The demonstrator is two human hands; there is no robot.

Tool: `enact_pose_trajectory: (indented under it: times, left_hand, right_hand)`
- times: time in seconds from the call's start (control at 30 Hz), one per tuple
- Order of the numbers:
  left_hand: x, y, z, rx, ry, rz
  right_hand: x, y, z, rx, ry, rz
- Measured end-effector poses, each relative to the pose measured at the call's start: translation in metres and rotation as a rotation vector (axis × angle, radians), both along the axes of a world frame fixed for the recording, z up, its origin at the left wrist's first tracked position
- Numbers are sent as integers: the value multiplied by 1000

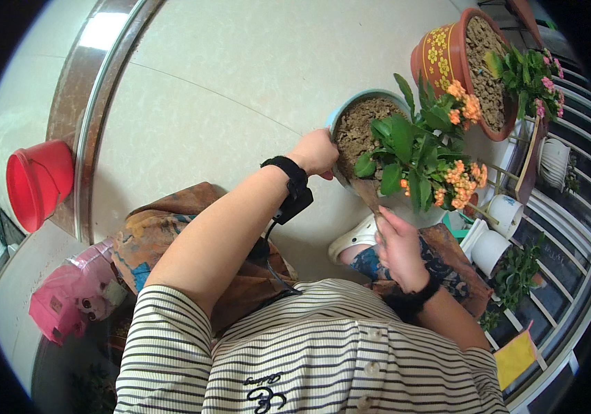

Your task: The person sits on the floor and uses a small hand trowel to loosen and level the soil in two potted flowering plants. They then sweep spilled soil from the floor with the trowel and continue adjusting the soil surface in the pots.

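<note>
A pale blue flowerpot filled with crumbly brown soil stands before me on the floor. In it grows a leafy green plant with clusters of orange flowers, leaning to the right. My left hand grips the near left rim of this pot, its fingertips partly hidden. In my right hand is the handle of a small soil-coloured hand trowel. Its blade meets the soil at the near side of the pot, beneath the leaves, and the tip cannot be made out.
A terracotta-coloured pot with yellow painted flowers and a pink-flowered plant stands at upper right. White pots line the railing. At left are a red bucket, a metal floor track and a pink bag.
</note>
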State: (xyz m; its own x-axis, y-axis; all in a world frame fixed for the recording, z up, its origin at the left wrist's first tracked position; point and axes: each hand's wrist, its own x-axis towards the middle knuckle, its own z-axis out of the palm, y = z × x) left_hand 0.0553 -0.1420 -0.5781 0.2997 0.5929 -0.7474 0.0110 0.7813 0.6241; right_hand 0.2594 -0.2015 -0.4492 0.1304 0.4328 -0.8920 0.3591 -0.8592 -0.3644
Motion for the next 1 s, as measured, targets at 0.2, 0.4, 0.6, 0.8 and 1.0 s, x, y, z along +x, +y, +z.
enact_pose_trajectory:
  times: [0.2, 0.4, 0.6, 0.8, 1.0]
  left_hand:
    - [1, -3, -5, 25, -37, 50]
    - [2, -4, -12, 72, 13, -4]
    - [2, -5, -15, 62, -46, 39]
    - [2, -4, -18, 65, -43, 22]
    - [4, -5, -20, 74, -35, 71]
  right_hand:
    - [-4, 6, -17, -35, 91, -134]
    - [9, 12, 12, -76, 109, -92]
    - [17, 14, 34, -109, 80, -10]
    - [20, 14, 59, -129, 58, 24]
    - [21, 11, 64, -77, 17, 79]
